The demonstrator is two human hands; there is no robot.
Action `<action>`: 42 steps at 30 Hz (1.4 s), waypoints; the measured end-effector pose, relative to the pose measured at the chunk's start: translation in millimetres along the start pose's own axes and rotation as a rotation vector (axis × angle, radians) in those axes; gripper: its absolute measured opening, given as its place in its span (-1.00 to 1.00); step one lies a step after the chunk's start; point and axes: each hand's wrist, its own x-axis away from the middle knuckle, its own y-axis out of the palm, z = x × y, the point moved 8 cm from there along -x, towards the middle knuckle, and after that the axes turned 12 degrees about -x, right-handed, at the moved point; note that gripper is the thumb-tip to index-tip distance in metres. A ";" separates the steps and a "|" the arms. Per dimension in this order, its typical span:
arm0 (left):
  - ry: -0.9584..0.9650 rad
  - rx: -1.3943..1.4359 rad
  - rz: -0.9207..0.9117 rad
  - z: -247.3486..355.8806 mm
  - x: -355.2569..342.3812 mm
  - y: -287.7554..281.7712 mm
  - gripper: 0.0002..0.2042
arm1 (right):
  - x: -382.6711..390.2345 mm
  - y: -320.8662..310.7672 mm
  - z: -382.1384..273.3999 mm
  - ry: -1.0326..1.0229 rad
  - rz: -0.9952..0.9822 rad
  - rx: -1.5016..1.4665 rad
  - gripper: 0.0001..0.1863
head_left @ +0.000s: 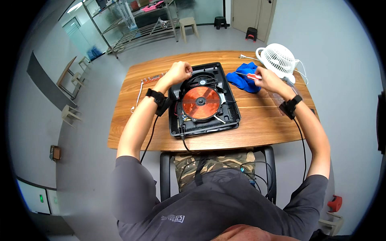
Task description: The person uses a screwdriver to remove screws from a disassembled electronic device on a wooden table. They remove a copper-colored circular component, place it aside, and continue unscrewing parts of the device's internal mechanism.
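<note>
An opened induction cooker base [232, 108] lies on the wooden table in front of me. Its round copper coil [192, 109] is exposed, with a black fan [192, 83] behind it. My left hand [179, 74] hovers at the base's far left edge, thumb and fingers pinched together; whatever they hold is too small to make out. Beyond the base's right side, my right hand [270, 81] is closed around the red-and-white handle of a screwdriver [252, 76]. Its shaft points left above a crumpled blue cloth [240, 83].
A white desk fan [278, 60] stands at the table's far right corner. Behind my left wrist is an orange-and-white power strip [149, 79] with a white cord. Black cables run from both wristbands. Metal shelving [136, 38] and stools [188, 25] stand farther off.
</note>
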 end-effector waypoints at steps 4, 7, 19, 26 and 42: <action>0.080 -0.027 -0.039 20.8 -30.2 30.8 -0.84 | -35.1 -35.5 -45.3 -0.074 -0.079 -0.071 -0.63; 0.109 0.070 -0.031 41.8 -43.9 51.0 -0.84 | -51.3 -49.7 -70.0 -0.238 -0.009 -0.100 -0.61; 0.170 0.135 -0.025 62.5 -35.9 67.1 -0.84 | -73.1 -19.7 -121.5 -0.264 -0.087 -0.043 -0.63; 0.187 0.136 -0.009 66.4 -28.7 65.2 -0.85 | -72.0 -11.3 -112.2 -0.260 -0.087 -0.056 -0.64; 0.184 0.106 -0.036 68.0 -31.4 66.0 -0.86 | -67.6 -10.9 -109.5 -0.223 -0.066 -0.060 -0.63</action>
